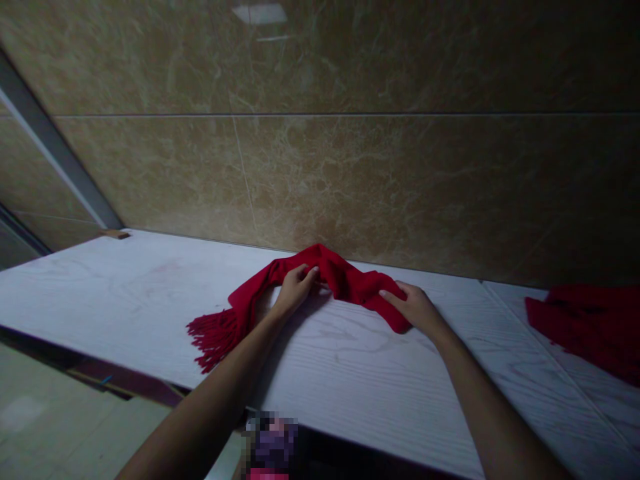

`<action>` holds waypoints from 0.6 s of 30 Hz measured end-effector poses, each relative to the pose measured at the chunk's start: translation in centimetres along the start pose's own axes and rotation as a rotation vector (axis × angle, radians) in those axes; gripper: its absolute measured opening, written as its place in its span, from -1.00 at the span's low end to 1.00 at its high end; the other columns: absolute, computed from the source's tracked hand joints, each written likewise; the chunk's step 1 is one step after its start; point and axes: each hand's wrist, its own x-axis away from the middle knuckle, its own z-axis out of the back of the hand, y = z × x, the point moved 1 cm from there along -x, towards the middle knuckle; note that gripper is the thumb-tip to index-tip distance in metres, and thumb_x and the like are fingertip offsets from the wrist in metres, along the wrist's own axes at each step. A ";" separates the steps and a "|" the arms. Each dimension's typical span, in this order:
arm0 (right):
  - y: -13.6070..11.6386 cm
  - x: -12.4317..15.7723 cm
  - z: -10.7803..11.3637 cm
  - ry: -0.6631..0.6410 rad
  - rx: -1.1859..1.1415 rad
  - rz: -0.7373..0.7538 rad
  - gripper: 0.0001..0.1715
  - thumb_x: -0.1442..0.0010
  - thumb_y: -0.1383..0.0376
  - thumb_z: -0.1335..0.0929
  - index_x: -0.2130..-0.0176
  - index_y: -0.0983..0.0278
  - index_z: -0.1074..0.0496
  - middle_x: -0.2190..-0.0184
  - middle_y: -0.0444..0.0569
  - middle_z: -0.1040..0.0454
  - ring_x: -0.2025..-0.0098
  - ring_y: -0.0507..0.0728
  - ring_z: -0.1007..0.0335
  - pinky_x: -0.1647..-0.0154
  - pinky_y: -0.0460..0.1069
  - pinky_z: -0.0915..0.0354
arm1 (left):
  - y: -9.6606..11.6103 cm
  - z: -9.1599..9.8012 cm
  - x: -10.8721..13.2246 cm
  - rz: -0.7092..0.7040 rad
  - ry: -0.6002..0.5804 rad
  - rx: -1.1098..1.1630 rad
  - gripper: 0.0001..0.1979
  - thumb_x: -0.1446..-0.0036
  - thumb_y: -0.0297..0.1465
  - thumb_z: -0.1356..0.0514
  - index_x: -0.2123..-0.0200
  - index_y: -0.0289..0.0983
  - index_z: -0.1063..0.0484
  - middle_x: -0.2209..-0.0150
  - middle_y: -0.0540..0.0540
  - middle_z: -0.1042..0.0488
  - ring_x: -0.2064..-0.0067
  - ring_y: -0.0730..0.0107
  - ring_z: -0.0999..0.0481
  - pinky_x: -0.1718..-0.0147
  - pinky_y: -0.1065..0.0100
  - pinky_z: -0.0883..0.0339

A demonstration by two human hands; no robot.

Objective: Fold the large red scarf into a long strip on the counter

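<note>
A red scarf [350, 280] lies in an arch across the white wood-grain tabletop [330, 373], its fringed end spread at the left. Near the top of the arch, my left hand [299, 288] is closed on the inner edge of the cloth between thumb and fingers. My right hand [413, 305] grips the scarf close to its right end, thumb on top and the other fingers partly hidden behind the cloth. The middle of the scarf is raised in folds near the wall.
Behind the tabletop rises a brown marbled wall [320, 173]. More red fabric [595, 327] lies in a heap at the right, past a seam in the top. A small brown block [115, 234] sits at the far left corner. Pixelated items show below the front edge.
</note>
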 end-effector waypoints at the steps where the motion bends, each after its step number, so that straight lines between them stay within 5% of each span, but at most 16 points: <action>1: 0.0 0.0 0.0 -0.002 -0.006 -0.005 -0.53 -0.15 -0.09 -0.37 0.27 0.25 -0.55 0.36 0.02 -0.60 0.35 0.20 -0.49 0.31 0.05 -0.38 | 0.1 0.0 0.0 -0.002 -0.001 -0.001 -0.56 -0.15 0.02 -0.27 0.47 -0.24 -0.39 0.54 0.01 -0.44 0.47 0.36 -0.42 0.54 0.43 -0.19; 7: -0.3 0.0 0.0 0.016 -0.023 0.003 -0.55 -0.11 -0.08 -0.37 0.32 0.25 -0.52 0.31 0.04 -0.61 0.29 0.21 -0.48 0.22 0.06 -0.37 | 0.9 0.0 0.3 -0.001 -0.014 0.012 -0.54 -0.12 0.06 -0.26 0.45 -0.24 -0.39 0.51 0.00 -0.48 0.46 0.36 -0.44 0.51 0.41 -0.23; 18: -0.6 0.1 -0.1 -0.037 -0.060 -0.016 -0.46 -0.11 -0.11 -0.36 0.35 0.31 -0.56 0.43 0.00 -0.58 0.39 0.18 -0.43 0.37 0.02 -0.30 | 0.9 0.2 0.6 0.040 -0.019 0.056 -0.50 -0.07 0.10 -0.29 0.41 -0.24 -0.39 0.47 -0.03 -0.51 0.44 0.32 -0.50 0.52 0.41 -0.29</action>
